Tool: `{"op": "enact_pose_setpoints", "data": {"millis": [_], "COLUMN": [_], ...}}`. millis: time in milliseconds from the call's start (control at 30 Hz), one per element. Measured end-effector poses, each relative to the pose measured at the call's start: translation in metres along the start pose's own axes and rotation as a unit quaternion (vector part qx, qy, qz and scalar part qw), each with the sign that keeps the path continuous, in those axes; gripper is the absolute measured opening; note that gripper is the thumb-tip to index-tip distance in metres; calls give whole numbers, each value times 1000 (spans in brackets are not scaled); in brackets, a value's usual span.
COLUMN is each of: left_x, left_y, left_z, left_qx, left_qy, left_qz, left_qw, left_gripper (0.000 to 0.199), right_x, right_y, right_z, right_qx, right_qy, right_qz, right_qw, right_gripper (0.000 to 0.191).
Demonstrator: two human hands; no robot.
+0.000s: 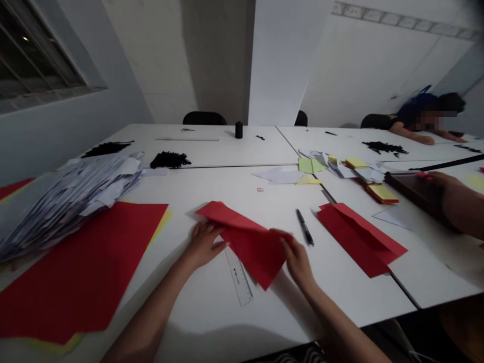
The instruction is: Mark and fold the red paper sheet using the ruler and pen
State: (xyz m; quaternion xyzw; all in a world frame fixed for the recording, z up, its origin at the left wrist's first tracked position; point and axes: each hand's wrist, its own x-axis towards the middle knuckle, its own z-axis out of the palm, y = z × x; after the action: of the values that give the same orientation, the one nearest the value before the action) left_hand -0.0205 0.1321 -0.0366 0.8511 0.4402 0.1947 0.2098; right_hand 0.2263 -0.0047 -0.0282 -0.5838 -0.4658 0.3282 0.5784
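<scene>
A folded sheet of red paper is held between my two hands, a little over the white table. My left hand grips its left end, with the fingers partly behind the paper. At the right end, my right hand pinches the paper's edge between thumb and fingers. A clear ruler lies on the table, its upper part covered by the red paper. Right of my right hand rests a black pen. Another folded red sheet lies farther right.
Large red sheets over yellow ones lie left, beside a tall pile of white papers. Black cord bundles and a black spool sit farther back. At right, a co-worker's hand is over a dark tray; another person leans at the far table.
</scene>
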Motion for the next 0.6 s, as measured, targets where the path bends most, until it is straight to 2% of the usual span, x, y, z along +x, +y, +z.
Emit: {"op": "enact_pose_setpoints", "data": {"millis": [33,100,167,233,367,467,533,600], "left_x": [1,4,7,9,11,13,15,17], "left_y": [-2,-7,-12,-16,-19,-20,-21,-22], "left_z": [-2,-5,-5,-3,0,2,4,5], "left_qx": [26,82,128,146,160,173,184,193], "left_qy": [-6,-17,-19,-15,-1,12,20,28], "left_qz": [10,17,15,10,7,2,1,5], "left_qw": [1000,996,992,989,987,985,983,981], "left_gripper": [41,45,45,44,44,43,43,43], "right_x": [8,17,18,13,4,6,11,14], "right_y": [2,5,9,13,17,16,14,8], "right_z": [-12,-34,-49,-57,-66,-88,-117,-154], "right_qx": [80,206,275,299,321,341,343,312], "right_qy": [46,101,128,153,170,200,270,378], "right_qz": [65,155,201,221,222,200,160,90], "right_qw": [994,961,931,916,905,896,885,867], "right_gripper": [31,38,45,47,45,44,42,36]}}
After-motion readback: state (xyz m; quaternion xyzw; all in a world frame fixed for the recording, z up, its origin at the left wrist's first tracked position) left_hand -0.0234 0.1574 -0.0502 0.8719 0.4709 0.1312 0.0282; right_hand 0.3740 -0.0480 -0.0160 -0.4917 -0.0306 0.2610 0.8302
